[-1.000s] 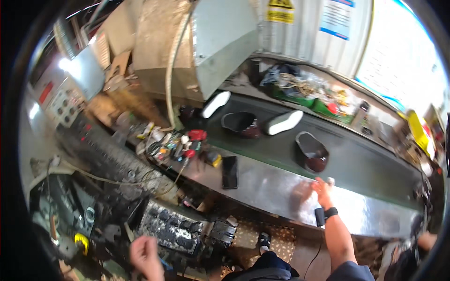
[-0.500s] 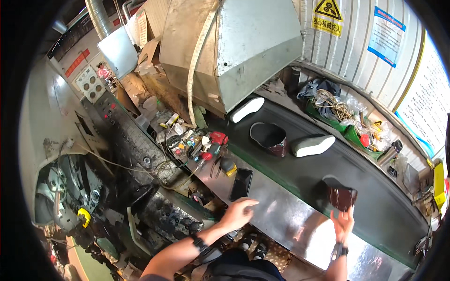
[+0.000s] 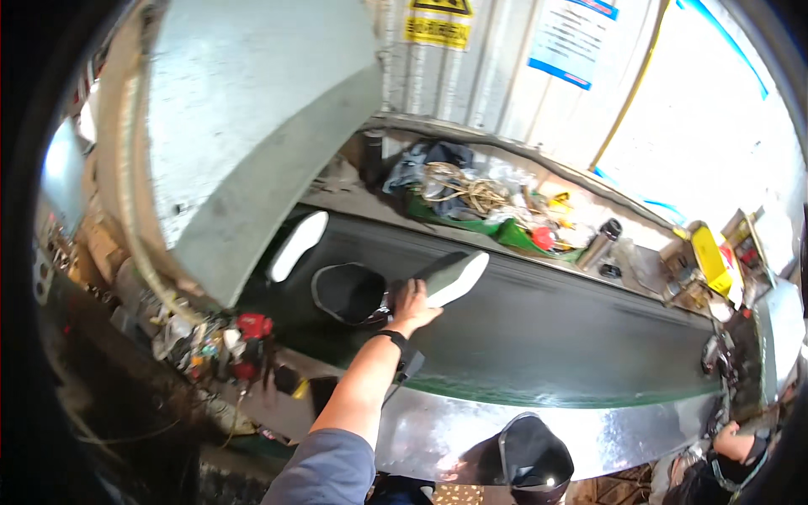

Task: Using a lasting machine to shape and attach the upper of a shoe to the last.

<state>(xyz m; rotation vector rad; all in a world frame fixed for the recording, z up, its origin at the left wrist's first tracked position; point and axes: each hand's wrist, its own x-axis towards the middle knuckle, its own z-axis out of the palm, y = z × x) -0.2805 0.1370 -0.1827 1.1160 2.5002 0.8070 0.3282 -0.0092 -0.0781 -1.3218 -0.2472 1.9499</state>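
Note:
My left hand [image 3: 411,308] reaches over the conveyor belt, its fingers and thumb closed round the near end of a white shoe sole [image 3: 459,282]. Just left of it stands a dark boot shaft [image 3: 348,292] with its round opening facing up. Another white sole [image 3: 299,246] lies farther left, by the metal hood. Close to me, at the lower edge, a dark, glossy boot shaft [image 3: 539,459] shows its open top over the metal ledge. Whatever supports it is out of sight, and my right hand does not show.
A metal ledge [image 3: 623,438] runs along the belt [image 3: 572,337]. Behind the belt are green trays [image 3: 518,236] of ropes and scraps, and a flask [image 3: 599,244]. The hood [image 3: 261,160] overhangs the left end. Another person's hand [image 3: 734,443] is at far right.
The view has turned right. My left hand has moved from beside the ledge to the sole on the belt. The boot shaft my right hand held now appears near the lower edge.

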